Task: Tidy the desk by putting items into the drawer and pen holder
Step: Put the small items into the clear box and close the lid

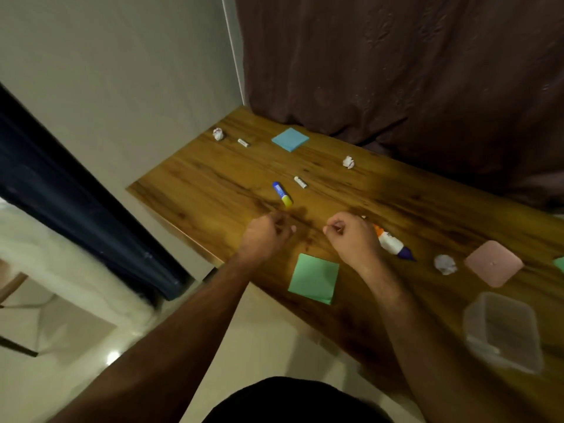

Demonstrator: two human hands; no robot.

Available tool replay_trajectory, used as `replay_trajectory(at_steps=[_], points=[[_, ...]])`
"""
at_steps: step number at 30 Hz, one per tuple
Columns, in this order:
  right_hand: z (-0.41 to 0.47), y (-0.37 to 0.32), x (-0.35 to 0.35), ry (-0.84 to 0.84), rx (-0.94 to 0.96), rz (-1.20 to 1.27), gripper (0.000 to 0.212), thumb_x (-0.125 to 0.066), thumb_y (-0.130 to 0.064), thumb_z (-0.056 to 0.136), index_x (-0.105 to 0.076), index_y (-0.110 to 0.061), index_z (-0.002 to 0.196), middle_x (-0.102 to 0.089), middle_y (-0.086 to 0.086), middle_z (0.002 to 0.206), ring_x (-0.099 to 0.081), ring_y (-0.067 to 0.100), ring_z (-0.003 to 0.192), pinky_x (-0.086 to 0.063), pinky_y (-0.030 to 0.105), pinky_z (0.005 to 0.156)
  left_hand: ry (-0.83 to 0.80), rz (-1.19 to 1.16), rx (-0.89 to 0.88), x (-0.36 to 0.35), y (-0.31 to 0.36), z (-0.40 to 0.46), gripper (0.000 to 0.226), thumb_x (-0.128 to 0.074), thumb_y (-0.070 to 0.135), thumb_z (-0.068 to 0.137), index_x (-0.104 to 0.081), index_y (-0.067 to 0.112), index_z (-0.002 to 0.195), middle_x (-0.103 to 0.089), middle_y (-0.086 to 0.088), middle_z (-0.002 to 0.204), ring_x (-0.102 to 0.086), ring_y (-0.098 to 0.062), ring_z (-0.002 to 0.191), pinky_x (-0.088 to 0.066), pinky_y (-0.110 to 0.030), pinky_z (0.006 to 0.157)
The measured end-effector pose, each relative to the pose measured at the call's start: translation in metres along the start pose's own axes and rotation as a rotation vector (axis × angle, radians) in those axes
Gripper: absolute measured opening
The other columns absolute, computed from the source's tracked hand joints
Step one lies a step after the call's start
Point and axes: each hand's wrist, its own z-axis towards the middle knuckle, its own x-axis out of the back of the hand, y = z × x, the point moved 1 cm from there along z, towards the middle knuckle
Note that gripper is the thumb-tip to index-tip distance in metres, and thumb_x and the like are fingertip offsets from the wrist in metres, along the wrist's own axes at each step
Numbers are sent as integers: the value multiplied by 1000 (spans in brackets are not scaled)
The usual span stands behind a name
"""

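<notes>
My left hand and my right hand hover side by side over the wooden desk, both with fingers curled shut and nothing visible in them. Just beyond my left hand lies a blue and yellow glue stick. A white glue bottle with an orange tip and blue base lies right beside my right hand. A green sticky-note pad sits below both hands near the desk's front edge. Two small white tubes lie farther back. No drawer or pen holder is in view.
A blue note pad lies at the back; a pink pad lies at the right. Crumpled paper balls are scattered about. A clear plastic container stands at the front right. A brown curtain hangs behind.
</notes>
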Motion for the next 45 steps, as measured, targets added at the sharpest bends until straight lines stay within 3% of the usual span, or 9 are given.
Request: replay_trajectory(at_steps=[9, 15, 19, 24, 29, 33, 35, 38, 45], points=[[47, -23, -42, -71, -34, -33, 12, -64, -31, 89, -66, -25, 98, -63, -11, 89, -58, 9, 84, -43, 22, 62, 12, -64, -10, 22, -37, 48, 40, -66, 40, 87, -62, 23, 123, -70, 4, 111, -65, -15, 98, -46, -21, 78], [108, -23, -57, -55, -83, -59, 16, -63, -32, 90, -65, -25, 103, -67, -6, 103, -60, 14, 98, -50, 31, 76, 1, -22, 5, 29, -46, 88, 32, -67, 36, 87, -64, 22, 116, -71, -2, 104, -65, -20, 96, -46, -24, 75], [141, -18, -71, -72, -117, -102, 25, -61, -30, 91, -62, -23, 115, -66, -2, 111, -58, 15, 102, -43, 26, 72, -3, -21, 8, 32, -54, 115, 35, -65, 35, 89, -62, 19, 120, -69, -2, 108, -65, -18, 97, -48, -24, 76], [174, -11, -84, -63, -131, -213, 26, -62, -28, 91, -60, -19, 115, -67, 3, 110, -60, 22, 104, -47, 29, 78, -52, -66, 21, 29, -71, 143, 38, -64, 33, 90, -60, 17, 124, -67, -2, 118, -64, -17, 104, -50, -25, 79], [202, -17, -102, -10, -154, -240, 26, -59, -33, 94, -61, -18, 114, -68, 6, 106, -63, 26, 101, -37, 22, 59, -92, -80, 4, 33, -94, 184, 39, -61, 34, 90, -58, 20, 126, -66, 0, 116, -63, -14, 97, -53, -29, 75], [222, -23, -118, -60, -223, -302, 35, -55, -32, 95, -59, -15, 125, -64, 11, 121, -60, 28, 111, -46, 32, 80, -104, -86, -47, 51, -112, 221, 40, -61, 37, 90, -56, 25, 128, -62, 4, 116, -58, -6, 89, -43, -18, 64], [227, -24, -123, -79, -256, -353, 32, -53, -26, 93, -62, -16, 122, -64, 12, 123, -59, 31, 113, -47, 34, 87, -103, -84, -61, 63, -119, 242, 42, -61, 35, 91, -55, 23, 130, -61, 1, 120, -60, -12, 95, -49, -23, 69], [231, -30, -130, -35, -265, -376, 26, -53, -16, 92, -67, -15, 114, -66, 11, 117, -62, 30, 105, -47, 31, 83, -107, -51, -84, 79, -130, 273, 42, -62, 26, 91, -55, 17, 132, -61, -7, 124, -60, -24, 108, -51, -42, 91], [238, -79, -134, 119, -241, -91, 19, -58, -21, 92, -72, -15, 102, -71, 6, 100, -65, 21, 89, -45, 26, 71, -149, 254, -316, 97, -143, 353, 49, -54, 7, 90, -52, 19, 138, -49, -19, 135, -48, -37, 122, -38, -47, 105]])
